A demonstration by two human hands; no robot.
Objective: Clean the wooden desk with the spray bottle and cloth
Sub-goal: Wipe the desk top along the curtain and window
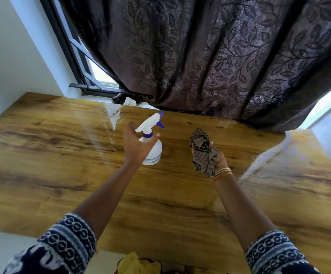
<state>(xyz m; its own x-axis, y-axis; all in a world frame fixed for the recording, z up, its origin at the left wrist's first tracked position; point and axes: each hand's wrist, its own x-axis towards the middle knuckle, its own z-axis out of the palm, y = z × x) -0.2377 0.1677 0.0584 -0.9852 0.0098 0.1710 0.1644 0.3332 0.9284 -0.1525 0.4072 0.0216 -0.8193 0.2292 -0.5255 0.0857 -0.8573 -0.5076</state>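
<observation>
A dark leaf-patterned curtain (pixel 210 56) hangs past the table's far edge. A black-framed window (pixel 81 62) shows at the far left corner, beside white wall (pixel 12 56).

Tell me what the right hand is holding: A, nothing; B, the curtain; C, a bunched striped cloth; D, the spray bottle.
C: the right hand grips the bunched striped cloth above the desk, while the spray bottle is at the left hand.

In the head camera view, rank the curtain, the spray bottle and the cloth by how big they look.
1. curtain
2. spray bottle
3. cloth, bunched in the right hand, looks close to the bottle; unsure.
</observation>
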